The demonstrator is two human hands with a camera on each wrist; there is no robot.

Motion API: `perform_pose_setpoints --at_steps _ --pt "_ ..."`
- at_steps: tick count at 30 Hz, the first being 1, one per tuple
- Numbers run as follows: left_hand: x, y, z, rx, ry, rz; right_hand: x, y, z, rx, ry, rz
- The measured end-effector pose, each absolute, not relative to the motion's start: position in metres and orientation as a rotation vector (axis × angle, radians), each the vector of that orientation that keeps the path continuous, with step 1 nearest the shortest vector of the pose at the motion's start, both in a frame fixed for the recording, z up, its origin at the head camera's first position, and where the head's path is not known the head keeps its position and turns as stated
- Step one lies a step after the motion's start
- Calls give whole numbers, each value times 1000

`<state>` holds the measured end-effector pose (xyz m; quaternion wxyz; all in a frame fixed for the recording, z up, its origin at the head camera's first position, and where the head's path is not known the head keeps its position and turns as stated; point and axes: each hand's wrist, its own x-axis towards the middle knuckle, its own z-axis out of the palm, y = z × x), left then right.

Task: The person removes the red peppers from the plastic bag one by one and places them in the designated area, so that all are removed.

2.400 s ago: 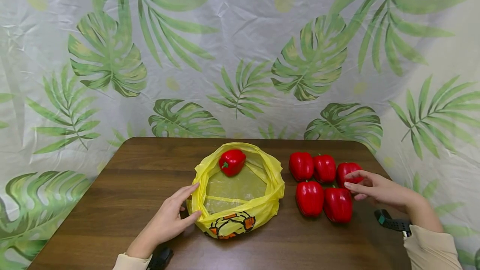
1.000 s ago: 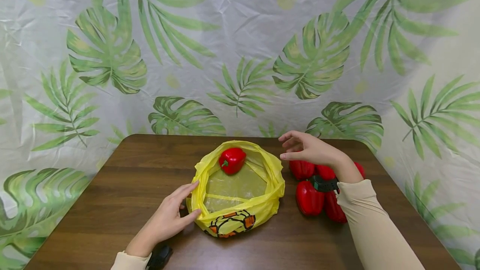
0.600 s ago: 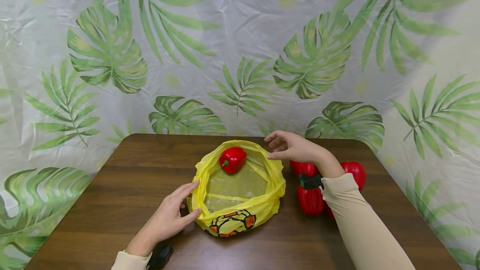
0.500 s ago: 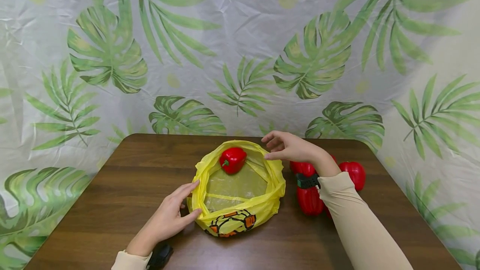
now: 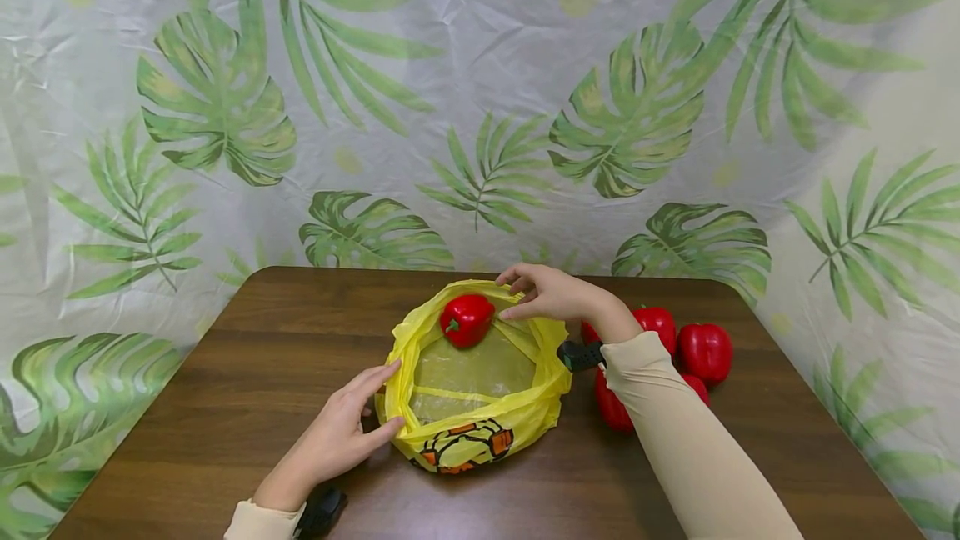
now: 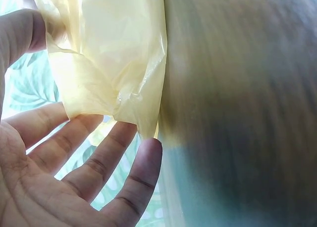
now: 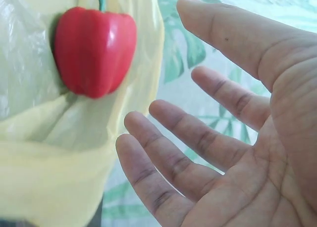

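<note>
A yellow plastic bag point(image 5: 536, 419) stands with its mouth spread wide and an orange-and-black print on its front. Inside, against the back, lies a red bell pepper point(image 5: 467, 321) with a green stem. My left hand point(image 5: 333, 432) touches the bag's left side with fingers spread; the left wrist view shows the fingertips point(image 6: 148, 153) against the yellow plastic point(image 6: 119, 64). Over the bag's back right rim hovers my right hand point(image 5: 555, 294), its fingers loosely bent and holding nothing. In the right wrist view the bell pepper point(image 7: 94, 51) sits a little apart from those fingers.
Several more red bell peppers point(image 5: 705, 352) lie on the brown wooden table point(image 5: 247, 373) right of the bag, partly hidden behind my right forearm. A leaf-patterned cloth point(image 5: 480, 65) hangs behind the table. Both wrists wear dark straps.
My right hand has moved from the peppers on the right, leftward to above the bag's back right rim. My left hand, the bag and the pepper inside have stayed nearly still.
</note>
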<state>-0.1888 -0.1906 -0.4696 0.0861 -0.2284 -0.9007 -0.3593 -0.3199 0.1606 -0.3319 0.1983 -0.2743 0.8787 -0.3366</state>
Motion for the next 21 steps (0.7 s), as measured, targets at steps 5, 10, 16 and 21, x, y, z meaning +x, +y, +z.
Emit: perform_pose_setpoints --at_steps 5,10,16,21 --pt "-189 -190 -470 -699 -2670 -1061 -325 145 -336 -754 2453 -909" --pt "-189 -191 -469 -694 -2676 -1059 -331 132 -338 -740 2466 -871" --pt "-189 -190 -468 -686 -2682 -1049 -335 124 -341 -732 2488 -804" --pt "-189 -189 -468 -692 -2681 -1053 -337 117 -346 -707 2512 -738"
